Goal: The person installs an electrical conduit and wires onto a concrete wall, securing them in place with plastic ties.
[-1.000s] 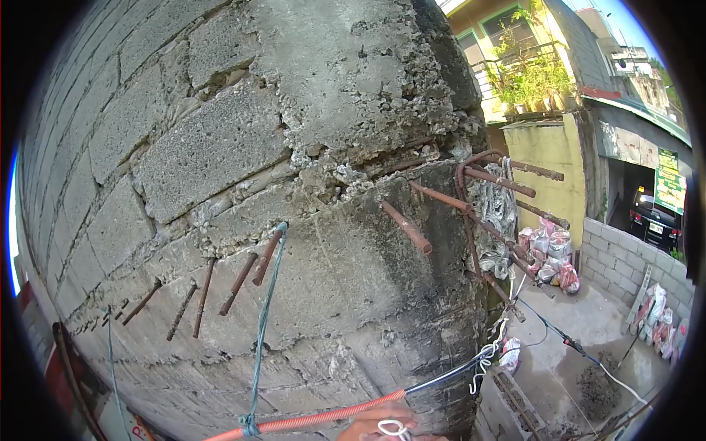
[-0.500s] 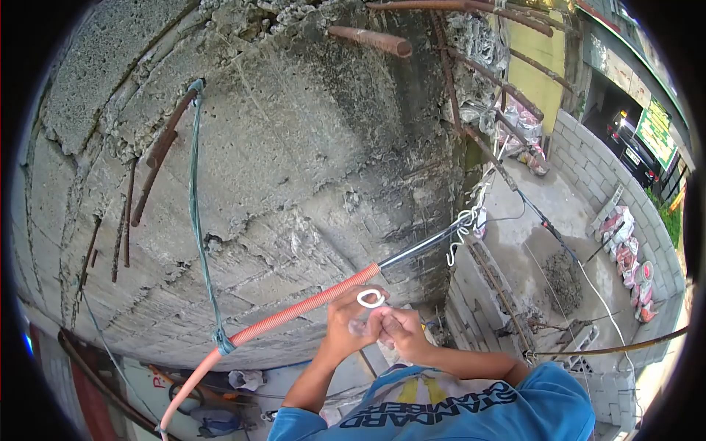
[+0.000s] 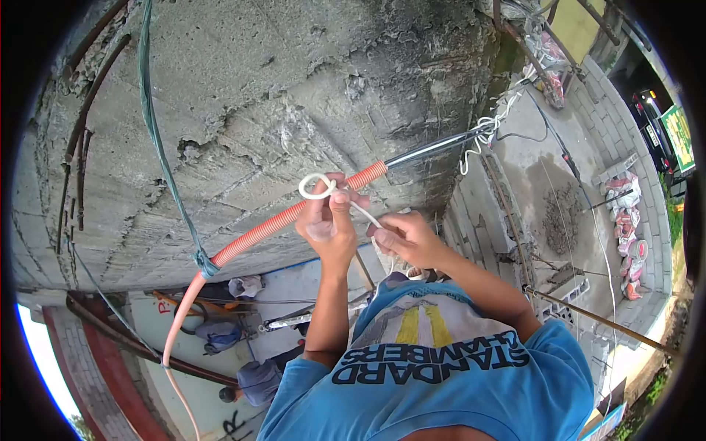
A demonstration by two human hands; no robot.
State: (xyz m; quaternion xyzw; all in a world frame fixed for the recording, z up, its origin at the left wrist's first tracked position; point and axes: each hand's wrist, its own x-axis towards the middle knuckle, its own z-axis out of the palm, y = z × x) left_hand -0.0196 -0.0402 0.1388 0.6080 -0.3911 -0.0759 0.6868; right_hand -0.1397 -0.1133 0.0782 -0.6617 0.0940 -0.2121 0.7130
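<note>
A short white cord (image 3: 316, 187), looped into a ring at one end, stretches between my two hands. My left hand (image 3: 329, 224) pinches it just below the loop, in front of the orange corrugated conduit. The cord's other end is between the fingertips of my right hand (image 3: 406, 237), lower and to the right. The orange conduit (image 3: 257, 237) slants up to the right, and black and white cables (image 3: 434, 149) come out of its open end. A green tie (image 3: 206, 263) is knotted around the conduit at left. More white cord (image 3: 485, 132) is tangled around the cables.
A rough concrete wall (image 3: 243, 95) fills the upper middle, with rusty bars (image 3: 90, 110) jutting out at left. Another person (image 3: 259, 382) is below at left. At right are a block wall (image 3: 618, 110), sacks (image 3: 625, 228) and a gravel pile (image 3: 561, 213). A thin bar (image 3: 603, 321) crosses the lower right.
The view has shifted downward. My hands have moved apart, and the white cord now shows stretched between them with its loop beside my left fingers.
</note>
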